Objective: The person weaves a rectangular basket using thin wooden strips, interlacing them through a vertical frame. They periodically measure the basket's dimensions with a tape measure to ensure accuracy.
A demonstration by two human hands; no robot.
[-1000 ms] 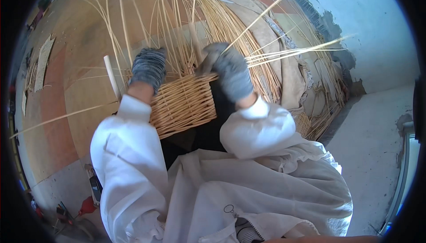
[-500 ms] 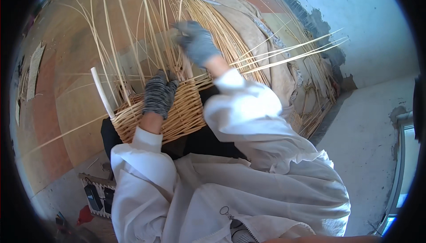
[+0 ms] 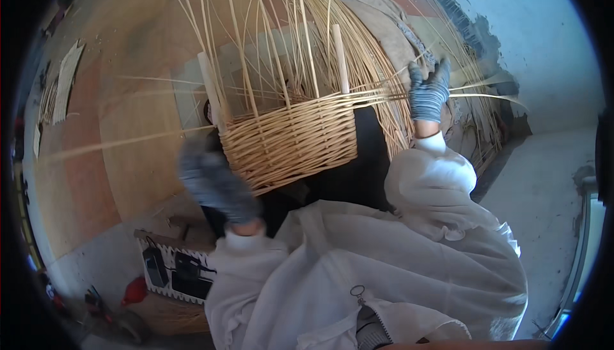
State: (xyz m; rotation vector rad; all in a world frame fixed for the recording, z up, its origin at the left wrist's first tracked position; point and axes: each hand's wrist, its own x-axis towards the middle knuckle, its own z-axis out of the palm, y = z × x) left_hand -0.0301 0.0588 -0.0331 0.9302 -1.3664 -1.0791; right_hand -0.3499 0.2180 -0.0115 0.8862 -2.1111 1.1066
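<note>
A woven wicker basket (image 3: 288,142) lies across my lap, with thin upright canes rising from its far edge. Two pale thick sticks stand at its corners, a left stick (image 3: 209,87) and a right stick (image 3: 341,59). My left hand (image 3: 217,180), in a grey striped glove, is beside the basket's left end; motion smears its fingers. To the right of the basket, my gloved right hand (image 3: 430,94) is raised with its fingers apart, among loose canes (image 3: 377,94) running out sideways from the weave. Whether it touches them is hard to see.
A large bundle of long canes (image 3: 352,43) lies beyond the basket on cloth (image 3: 390,27). Flat strips (image 3: 66,84) rest at the far left. Near lower left are a rack with dark devices (image 3: 173,267) and a red object (image 3: 134,291). A wall (image 3: 543,30) bounds the right.
My right hand has swung right, away from the upright canes. My left hand has left the basket's rim and moved to its left end. The basket appears farther right in view.
</note>
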